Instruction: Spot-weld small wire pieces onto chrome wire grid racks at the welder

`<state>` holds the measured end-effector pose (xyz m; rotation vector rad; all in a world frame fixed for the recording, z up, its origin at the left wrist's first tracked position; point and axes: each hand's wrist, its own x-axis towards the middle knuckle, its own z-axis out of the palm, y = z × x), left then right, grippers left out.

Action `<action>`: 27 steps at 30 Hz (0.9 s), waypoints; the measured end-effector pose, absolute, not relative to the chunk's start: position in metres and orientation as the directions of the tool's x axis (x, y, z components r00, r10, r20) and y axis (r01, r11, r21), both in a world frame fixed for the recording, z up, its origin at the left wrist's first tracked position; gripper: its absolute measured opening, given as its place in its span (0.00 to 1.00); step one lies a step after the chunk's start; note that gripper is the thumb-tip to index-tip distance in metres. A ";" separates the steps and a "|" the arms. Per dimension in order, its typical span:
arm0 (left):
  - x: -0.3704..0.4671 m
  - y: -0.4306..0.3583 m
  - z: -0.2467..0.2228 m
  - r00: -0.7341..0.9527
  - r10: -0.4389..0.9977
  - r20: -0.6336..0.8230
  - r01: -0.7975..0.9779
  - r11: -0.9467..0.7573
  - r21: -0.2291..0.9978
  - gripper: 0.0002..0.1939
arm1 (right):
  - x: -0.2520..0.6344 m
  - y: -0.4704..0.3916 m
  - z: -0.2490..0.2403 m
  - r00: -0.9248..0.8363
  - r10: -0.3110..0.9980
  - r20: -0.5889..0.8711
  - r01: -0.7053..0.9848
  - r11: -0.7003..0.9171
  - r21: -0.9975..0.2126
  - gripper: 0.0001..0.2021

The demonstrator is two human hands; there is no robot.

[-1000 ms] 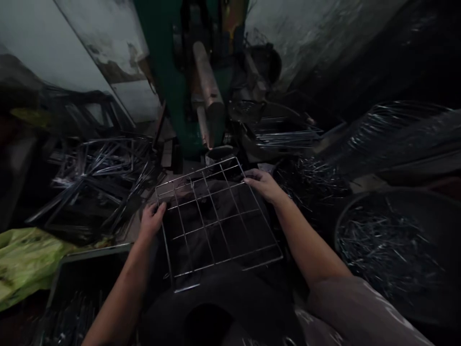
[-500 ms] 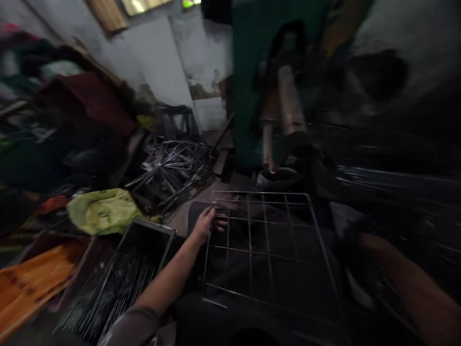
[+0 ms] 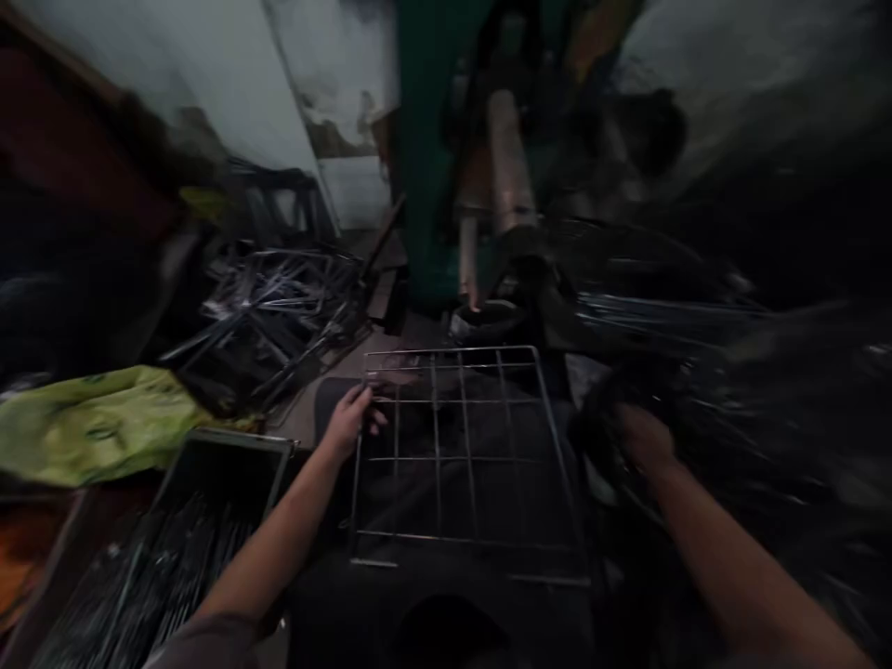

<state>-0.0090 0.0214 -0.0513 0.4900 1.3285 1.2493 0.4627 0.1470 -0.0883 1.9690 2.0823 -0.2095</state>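
Note:
A wire grid frame (image 3: pixel 452 459) of thin metal rods lies over my lap, its far edge toward the machine. My left hand (image 3: pixel 352 420) is closed on the frame's upper left corner. My right hand (image 3: pixel 645 441) is to the right of the frame, apart from it, over a dark, blurred area; its fingers are lost in shadow, and whether it holds anything cannot be seen.
A green machine (image 3: pixel 422 223) with copper-coloured arms (image 3: pixel 512 167) stands ahead. At the left are a pile of bent metal frames (image 3: pixel 279 297), a yellow-green sack (image 3: pixel 104 423) and a bin of metal rods (image 3: pixel 243 437). Shiny rods (image 3: pixel 641 311) lie at the right.
The view has turned right, so the surroundings shift left. My right hand and forearm show more clearly beside the frame. My left hand still holds the frame's corner.

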 end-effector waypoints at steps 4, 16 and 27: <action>-0.010 0.024 -0.049 -0.218 0.869 -0.444 -0.331 0.362 0.871 0.28 | 0.499 0.129 -0.091 0.143 0.946 -0.292 0.972 -0.078 0.222 0.15; -0.004 0.024 -0.040 -0.228 0.876 -0.425 -0.284 0.358 0.890 0.28 | 0.492 0.125 -0.090 0.192 0.909 -0.369 0.956 -0.088 0.279 0.15; -0.004 0.026 -0.045 -0.179 0.872 -0.456 -0.345 0.379 0.859 0.28 | 0.514 0.144 -0.081 0.068 0.924 -0.375 0.990 -0.108 -0.086 0.04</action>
